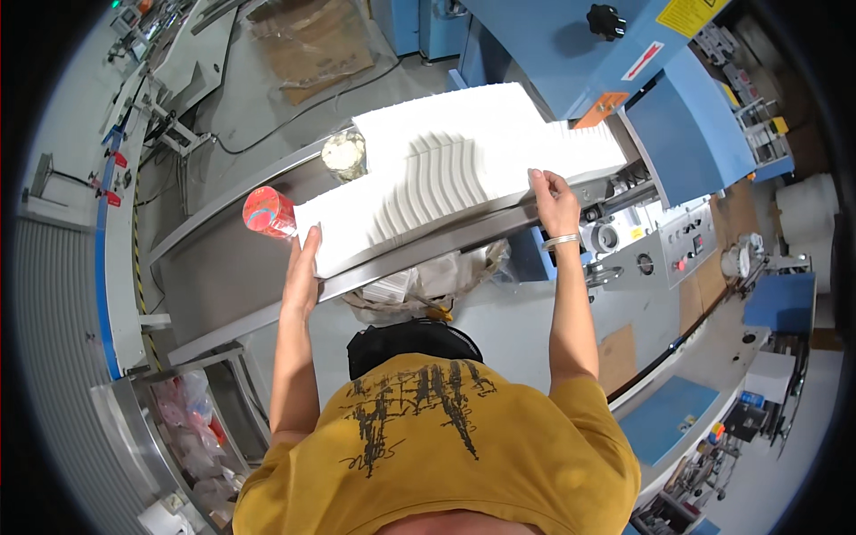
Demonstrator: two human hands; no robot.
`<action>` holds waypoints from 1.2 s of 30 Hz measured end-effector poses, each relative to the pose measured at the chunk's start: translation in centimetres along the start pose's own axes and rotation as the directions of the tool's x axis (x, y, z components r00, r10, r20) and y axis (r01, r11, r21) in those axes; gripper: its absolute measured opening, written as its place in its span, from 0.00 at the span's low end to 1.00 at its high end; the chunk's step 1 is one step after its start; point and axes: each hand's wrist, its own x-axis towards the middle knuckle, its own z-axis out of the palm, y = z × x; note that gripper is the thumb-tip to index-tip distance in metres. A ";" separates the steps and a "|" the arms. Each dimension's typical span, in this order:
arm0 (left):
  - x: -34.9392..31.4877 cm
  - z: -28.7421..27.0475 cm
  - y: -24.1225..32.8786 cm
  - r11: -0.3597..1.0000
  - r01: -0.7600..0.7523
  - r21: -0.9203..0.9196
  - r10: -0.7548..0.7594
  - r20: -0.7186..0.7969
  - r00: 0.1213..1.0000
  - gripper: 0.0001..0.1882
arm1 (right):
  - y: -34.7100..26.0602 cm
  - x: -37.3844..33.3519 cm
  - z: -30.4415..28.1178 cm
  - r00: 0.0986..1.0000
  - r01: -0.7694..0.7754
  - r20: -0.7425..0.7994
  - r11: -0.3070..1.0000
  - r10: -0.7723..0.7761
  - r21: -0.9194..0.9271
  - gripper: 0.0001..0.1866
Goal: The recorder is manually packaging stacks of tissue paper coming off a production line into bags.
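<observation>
A long row of bright white layered pieces (446, 187), with wavy ridges across its middle, lies along a metal trough (223, 276). My left hand (301, 275) rests against the near left end of this row, its fingers stretched out. Farther right, my right hand (556, 207) is at the row's near edge, with thumb and fingers curled together on it. Just beyond my left fingertips, a red round container (268, 212) sits against the row's left end. A clear wrapped roll with a pale top (344, 154) stands behind it. Glare hides what the white pieces are.
A blue machine (571, 53) with a black knob and an orange block rises over the row's right end. Below the trough hangs a bag of white scraps (428, 281). A metal bin (192, 428) with plastic film stands at lower left. A control panel (691, 245) is at right.
</observation>
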 end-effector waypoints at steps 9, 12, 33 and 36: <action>1.2 -0.6 0.0 0.979 -0.033 0.203 0.025 0.040 0.999 0.45 | -2.8 2.2 -2.0 0.821 -0.205 0.528 0.975 0.216 -0.080 0.59; 1.4 -0.4 0.8 0.968 -0.055 0.246 0.039 0.068 0.997 0.46 | -3.3 2.8 -2.2 0.797 -0.189 0.550 0.968 0.249 -0.164 0.60; 0.0 -16.6 4.2 0.966 0.165 0.199 -0.178 0.048 0.983 0.43 | -5.1 -0.2 8.7 0.749 -0.242 0.655 0.962 0.102 0.128 0.51; -0.4 -16.7 4.4 0.943 0.165 0.290 -0.173 0.004 0.985 0.44 | -10.9 -4.1 9.8 0.660 -0.118 0.740 0.991 0.129 -0.067 0.53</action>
